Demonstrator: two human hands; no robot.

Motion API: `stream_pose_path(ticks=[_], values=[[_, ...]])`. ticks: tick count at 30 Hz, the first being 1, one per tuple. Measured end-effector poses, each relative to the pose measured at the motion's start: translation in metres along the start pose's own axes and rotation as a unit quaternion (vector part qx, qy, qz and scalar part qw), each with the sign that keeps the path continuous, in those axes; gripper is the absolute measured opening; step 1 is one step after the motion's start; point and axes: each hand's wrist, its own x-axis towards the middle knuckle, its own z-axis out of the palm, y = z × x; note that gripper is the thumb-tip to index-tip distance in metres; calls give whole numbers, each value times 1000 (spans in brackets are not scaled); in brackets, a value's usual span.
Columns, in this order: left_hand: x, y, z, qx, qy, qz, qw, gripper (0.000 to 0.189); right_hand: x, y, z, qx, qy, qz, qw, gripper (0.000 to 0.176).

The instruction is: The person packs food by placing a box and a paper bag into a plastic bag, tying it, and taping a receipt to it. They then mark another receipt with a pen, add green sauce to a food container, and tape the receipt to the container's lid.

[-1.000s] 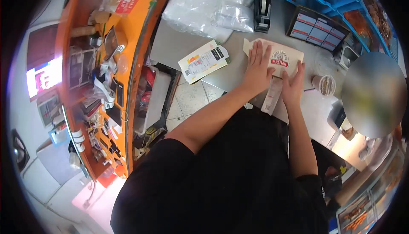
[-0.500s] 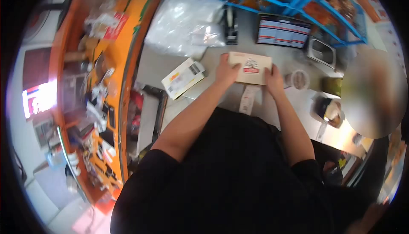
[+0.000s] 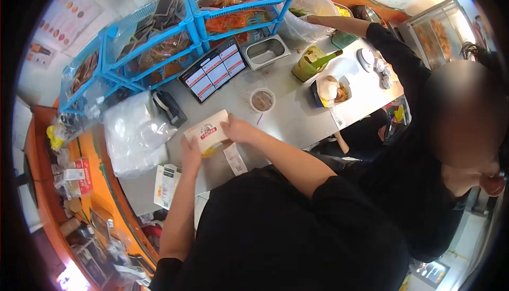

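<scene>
A cream cardboard food box [image 3: 207,130] with a printed logo and red label is between my two hands, above the steel counter. My left hand [image 3: 192,152] grips its near left corner. At its right end, my right hand [image 3: 236,129] closes on the edge. Something yellow shows under the box's front edge; I cannot make out whether it is print or contents. A paper receipt [image 3: 235,158] lies just beside the box on the near side. To the left, another box [image 3: 167,186] with a printed label sits at the counter's edge.
Clear plastic bags [image 3: 135,132] lie left, near a black device [image 3: 168,107]. Behind are a tablet [image 3: 213,70], lidded cup [image 3: 262,100], metal pan [image 3: 265,51] and blue crates [image 3: 154,52]. Right, an open food box [image 3: 333,90] stands near a co-worker's outstretched arm [image 3: 344,24].
My view has swung to the right, bringing the co-worker and the right of the counter into sight. Both hands still hold the cream box, whose yellow underside area now shows.
</scene>
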Motion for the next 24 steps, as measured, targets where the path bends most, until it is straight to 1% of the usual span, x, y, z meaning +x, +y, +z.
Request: stream_pose_path(ticks=[1,2,3,4,5,7,8,9,10,11,12,13,14,15,16,17,18,19,20,21,22,23,24], values=[[2,-21,8,44,30,60,997,72,-11,-3,8,89,16,48,995,69],[-2,-27,9,48,30,66,996,72,-17,6,18,94,20,45,994,69],[-10,-30,13,139,80,156,975,71,-18,28,34,-42,95,-49,993,73],[-15,-36,16,225,127,242,935,71,-18,45,43,-178,167,-137,960,78],[-11,-48,18,176,117,285,935,72,-17,55,46,-175,174,-133,960,78],[-4,-36,23,161,122,298,933,72,-11,62,39,-171,202,-249,932,79],[-5,-34,19,150,128,298,934,72,-9,65,37,-167,205,-250,931,79],[-4,-34,13,153,128,303,932,72,-7,65,28,-242,200,-321,893,81],[-2,-33,6,220,107,356,902,73,-4,64,18,-317,197,-384,844,83],[1,-32,0,285,85,408,863,74,-5,64,11,-315,208,-381,844,83],[-1,-23,-7,287,80,418,858,74,-9,63,1,-291,152,-409,852,87],[-10,-9,-16,356,16,432,828,76,-13,64,-4,-266,95,-433,856,90],[-17,0,-21,422,-47,443,790,78,-12,67,-5,-266,105,-424,859,90],[-17,0,-23,420,-76,456,781,83,-10,69,-4,-255,73,-445,855,96],[-18,-2,-25,375,-82,487,785,83,-9,75,-7,-248,47,-456,853,101],[-17,-4,-22,322,-94,522,784,84,-5,80,-6,-234,44,-468,851,103],[-19,-3,-23,333,-103,513,784,86,-3,83,-1,-224,47,-472,851,104],[-18,-5,-21,344,-111,508,782,88,-1,88,2,-242,74,-480,840,104],[-14,-13,-17,343,-102,525,772,89,0,91,8,-258,97,-490,827,104],[-9,-17,-16,345,-86,539,763,90,-6,90,10,-269,95,-466,838,102],[-5,-18,-15,343,-89,550,756,89,-9,84,10,-276,90,-451,844,100],[-3,-19,-16,345,-85,557,751,88,-16,76,5,-281,112,-438,847,100],[3,-23,-18,343,-90,572,739,88,-25,66,0,-293,92,-435,846,97]])
